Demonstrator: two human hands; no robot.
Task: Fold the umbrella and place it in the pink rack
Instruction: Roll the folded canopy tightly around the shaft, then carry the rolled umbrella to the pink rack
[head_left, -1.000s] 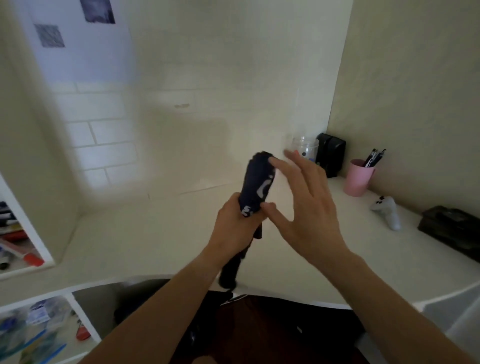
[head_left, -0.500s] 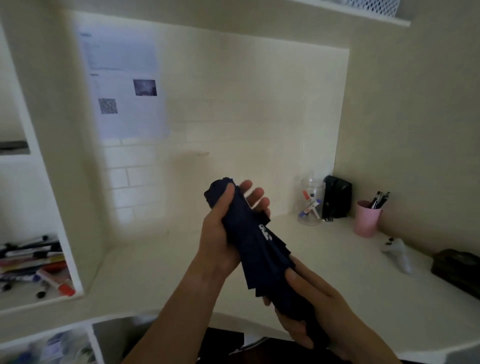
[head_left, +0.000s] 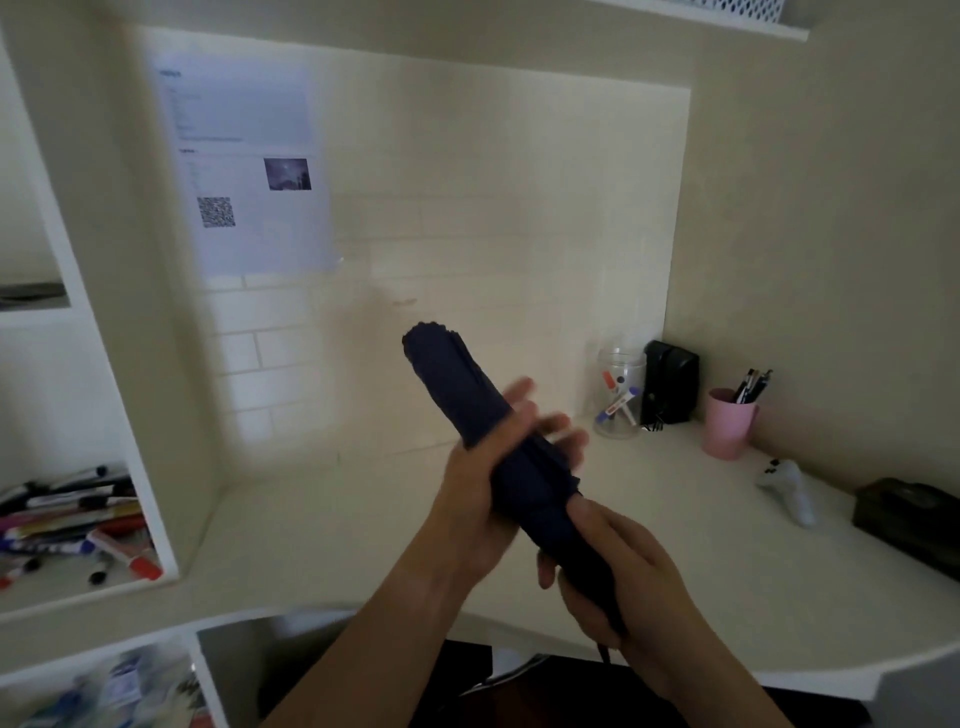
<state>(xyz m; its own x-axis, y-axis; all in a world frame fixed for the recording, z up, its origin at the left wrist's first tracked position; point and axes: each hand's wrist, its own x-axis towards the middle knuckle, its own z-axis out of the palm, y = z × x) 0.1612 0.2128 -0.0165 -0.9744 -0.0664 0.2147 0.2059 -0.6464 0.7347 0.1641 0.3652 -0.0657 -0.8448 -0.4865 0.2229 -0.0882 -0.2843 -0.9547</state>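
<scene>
Your left hand (head_left: 485, 486) has slid down the umbrella (head_left: 498, 457) since half a second ago — then it capped the top end, now it lies against the middle of the bundle with the fingers (head_left: 550, 423) loose and blurred, not clamped. That leaves the upper end bare and pointing to 11 o'clock. Your right hand (head_left: 618, 566) remains closed round the lower end at 5 o'clock, as before. The canopy reads tighter than a moment ago, so the folding looks nearly complete; whether the strap is fastened cannot be told. The umbrella is held in the air above the desk (head_left: 363, 519), tilted. No pink rack is in view — only a pink cup (head_left: 730, 423) with pens at 3 o'clock, well apart.
</scene>
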